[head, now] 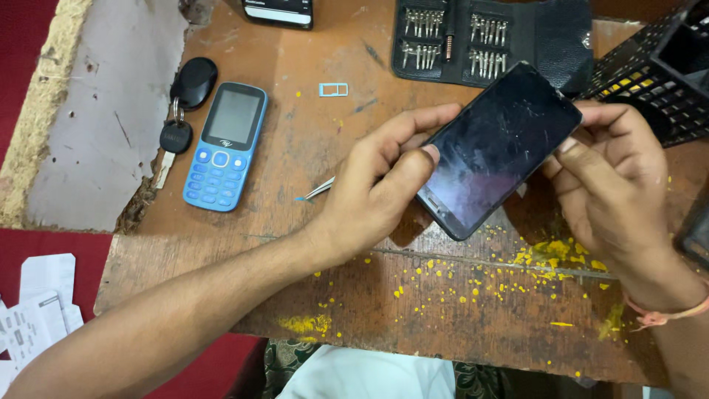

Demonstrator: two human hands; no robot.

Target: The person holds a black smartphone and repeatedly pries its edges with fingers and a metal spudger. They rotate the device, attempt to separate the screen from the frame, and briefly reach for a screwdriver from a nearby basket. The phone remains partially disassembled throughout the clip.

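Both hands grip black smartphone [496,151] above worn wooden table [413,295]: left hand [373,196] pinches lower-left edge, right hand [613,188] closed on right edge. Screen scratched. Tweezers [317,191] beneath left hand. Risk: thumb pressure cracking glass; slip drops phone onto table.

a worn wooden desk [310,140] is seen from above, spattered with yellow paint [550,255] along its near edge. a grey patch [103,125] is laid bare at its left, where the surface has broken away. red cloth [29,244] is spread beside it, with white papers [37,303] lying on it. even light is cast throughout.
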